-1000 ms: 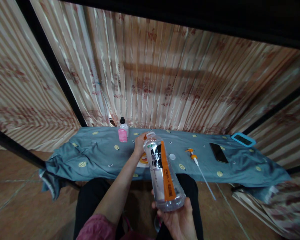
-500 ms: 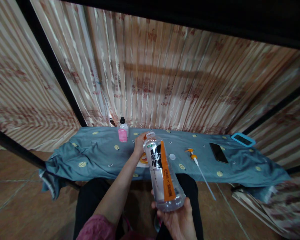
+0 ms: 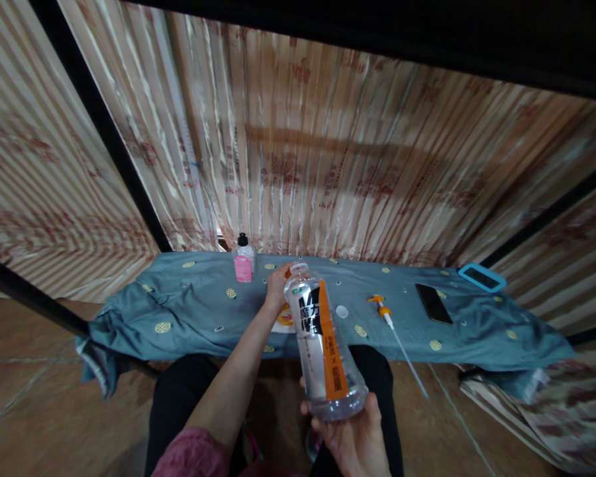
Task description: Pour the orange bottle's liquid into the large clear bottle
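Note:
A clear plastic drink bottle [image 3: 322, 351] with a silver, black and orange label leans in front of me, its mouth pointing away and up. My right hand [image 3: 350, 430] is closed around its base from below. Beside the bottle's neck is my left hand [image 3: 277, 289], fingers curled and partly hidden behind the bottle. What they grip is hard to see; a bit of orange shows at the fingertips. Below that hand, a white item with orange print [image 3: 284, 319] is mostly covered by the bottle. An orange pump head with a long clear tube [image 3: 386, 317] lies to the right.
A pink-labelled bottle with a black cap [image 3: 244, 262] stands at the back left. A white disc [image 3: 342, 311], a dark phone [image 3: 434, 303] and a blue-framed device [image 3: 481, 277] lie on the blue-green cloth [image 3: 198, 301]. Black poles and striped curtains enclose the bench.

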The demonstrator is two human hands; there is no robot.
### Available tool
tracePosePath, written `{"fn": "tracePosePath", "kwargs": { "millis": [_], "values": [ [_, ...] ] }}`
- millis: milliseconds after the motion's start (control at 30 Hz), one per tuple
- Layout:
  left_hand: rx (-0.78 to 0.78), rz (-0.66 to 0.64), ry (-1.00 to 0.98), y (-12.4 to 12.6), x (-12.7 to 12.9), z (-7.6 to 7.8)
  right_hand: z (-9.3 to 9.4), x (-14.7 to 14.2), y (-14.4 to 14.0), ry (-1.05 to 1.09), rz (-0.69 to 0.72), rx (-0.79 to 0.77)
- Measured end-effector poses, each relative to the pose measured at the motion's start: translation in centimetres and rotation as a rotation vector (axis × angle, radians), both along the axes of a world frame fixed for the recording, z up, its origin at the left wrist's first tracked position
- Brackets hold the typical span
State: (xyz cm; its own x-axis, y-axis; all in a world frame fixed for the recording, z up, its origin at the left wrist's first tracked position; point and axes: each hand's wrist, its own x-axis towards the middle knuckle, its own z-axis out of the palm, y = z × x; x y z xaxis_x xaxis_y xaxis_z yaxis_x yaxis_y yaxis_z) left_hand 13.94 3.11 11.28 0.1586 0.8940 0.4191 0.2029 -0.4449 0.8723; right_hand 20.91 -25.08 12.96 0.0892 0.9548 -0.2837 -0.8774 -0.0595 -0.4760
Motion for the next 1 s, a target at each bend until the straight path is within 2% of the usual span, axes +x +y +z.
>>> {"fn": "tracePosePath", "kwargs": {
  "millis": [1000],
  "values": [
    [-0.024,0.0,-0.023,0.03,-0.01,0.15,-0.02,-0.03,-0.08,-0.006,0.002,0.006]
  ]
}}
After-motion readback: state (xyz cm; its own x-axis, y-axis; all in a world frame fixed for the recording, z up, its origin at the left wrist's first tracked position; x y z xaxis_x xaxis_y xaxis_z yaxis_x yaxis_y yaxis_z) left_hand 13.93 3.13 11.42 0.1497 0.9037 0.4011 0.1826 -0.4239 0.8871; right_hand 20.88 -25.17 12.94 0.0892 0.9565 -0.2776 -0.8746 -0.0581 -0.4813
